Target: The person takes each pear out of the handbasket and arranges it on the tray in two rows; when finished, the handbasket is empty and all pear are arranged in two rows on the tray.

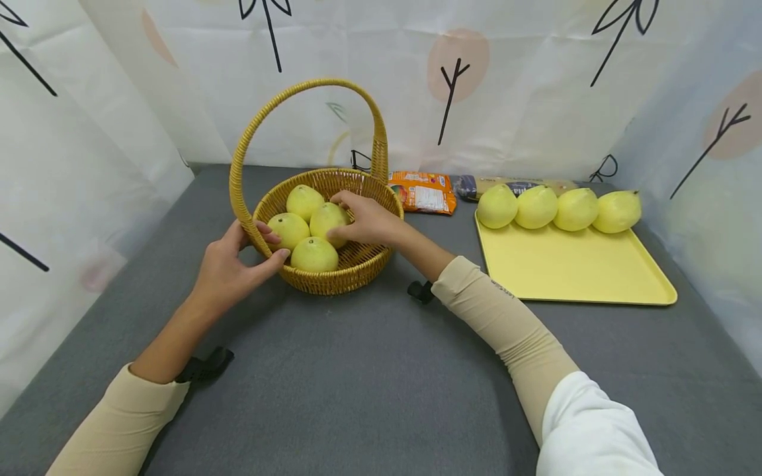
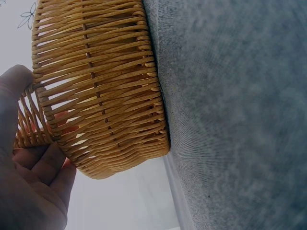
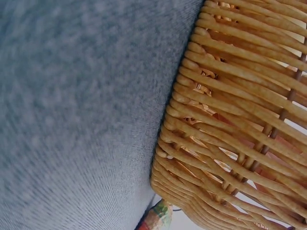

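Toward the desk's [image 1: 369, 383] back edge, the left grip [image 1: 229, 266] pinches the wicker basket's [image 1: 333, 284] rim; the right grip [image 1: 369, 221], partly hidden, seems clasped around a yellow-green fruit [image 1: 326, 219] inside.

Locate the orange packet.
In the head view, the orange packet lies near the far edge of the table, right of the basket and left of the yellow tray.

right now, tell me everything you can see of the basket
The basket is round, golden-brown and woven, apparently wicker, with one tall arched handle. It stands upright on the grey table, holding four pale yellow-green fruits. The left hand grips near the handle's base; the right hand reaches inside.
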Demonstrator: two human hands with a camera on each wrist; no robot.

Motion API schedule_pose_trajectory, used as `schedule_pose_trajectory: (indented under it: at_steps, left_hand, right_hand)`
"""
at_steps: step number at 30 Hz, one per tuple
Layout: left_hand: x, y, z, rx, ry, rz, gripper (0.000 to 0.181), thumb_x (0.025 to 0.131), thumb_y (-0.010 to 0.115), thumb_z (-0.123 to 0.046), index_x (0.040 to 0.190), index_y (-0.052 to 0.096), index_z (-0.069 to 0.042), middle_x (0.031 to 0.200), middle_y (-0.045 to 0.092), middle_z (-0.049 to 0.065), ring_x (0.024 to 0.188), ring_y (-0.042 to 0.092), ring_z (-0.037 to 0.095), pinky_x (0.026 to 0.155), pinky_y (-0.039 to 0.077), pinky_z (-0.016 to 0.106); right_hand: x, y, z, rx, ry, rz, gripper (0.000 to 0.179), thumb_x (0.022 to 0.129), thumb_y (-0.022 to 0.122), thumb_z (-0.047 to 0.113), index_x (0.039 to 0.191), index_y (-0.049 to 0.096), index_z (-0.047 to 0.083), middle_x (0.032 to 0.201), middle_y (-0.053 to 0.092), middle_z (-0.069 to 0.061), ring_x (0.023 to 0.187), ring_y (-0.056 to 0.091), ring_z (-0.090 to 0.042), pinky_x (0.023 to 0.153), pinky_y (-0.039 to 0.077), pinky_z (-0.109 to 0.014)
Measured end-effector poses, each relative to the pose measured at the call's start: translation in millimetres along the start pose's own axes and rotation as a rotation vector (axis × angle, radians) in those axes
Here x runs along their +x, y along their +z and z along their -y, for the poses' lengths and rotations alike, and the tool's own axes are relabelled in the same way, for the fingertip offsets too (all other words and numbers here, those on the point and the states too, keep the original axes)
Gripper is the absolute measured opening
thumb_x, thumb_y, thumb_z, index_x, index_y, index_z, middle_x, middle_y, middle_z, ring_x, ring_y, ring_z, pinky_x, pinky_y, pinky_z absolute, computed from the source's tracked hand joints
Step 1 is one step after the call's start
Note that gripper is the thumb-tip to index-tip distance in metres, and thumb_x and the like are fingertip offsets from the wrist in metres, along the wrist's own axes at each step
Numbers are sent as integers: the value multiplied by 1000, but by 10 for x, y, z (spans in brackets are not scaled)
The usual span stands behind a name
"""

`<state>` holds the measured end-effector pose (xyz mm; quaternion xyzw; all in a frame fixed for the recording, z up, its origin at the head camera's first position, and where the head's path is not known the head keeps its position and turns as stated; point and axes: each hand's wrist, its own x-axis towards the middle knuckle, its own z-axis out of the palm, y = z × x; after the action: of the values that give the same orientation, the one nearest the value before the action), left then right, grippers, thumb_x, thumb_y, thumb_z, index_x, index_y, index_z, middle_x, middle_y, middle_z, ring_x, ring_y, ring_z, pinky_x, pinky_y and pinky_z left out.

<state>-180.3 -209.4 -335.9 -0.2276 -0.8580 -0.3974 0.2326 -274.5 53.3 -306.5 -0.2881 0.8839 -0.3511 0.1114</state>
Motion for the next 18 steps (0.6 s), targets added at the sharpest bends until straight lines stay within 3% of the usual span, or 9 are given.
schedule_pose_trajectory:
  at_steps: [10,18]
  left_hand:
    - [4,-7,-11,10,0,2,40,82,82,-9,114,59,-2,101,71,3,94,65,13,86,45,14]
    - [-2,-9,-9,5,0,1,41,82,82,-10,115,59,-2,101,71,3,95,65,11,86,45,14]
  right_hand:
    - [-23,-7,15,-6,1,-7,62,94,73,29,145,44,10,137,52,-14,117,55,-24,94,47,-36]
    - [-39,10,0,53,-20,-100,58,94,73,27,143,46,11,134,53,-12,110,58,-20,88,50,-33]
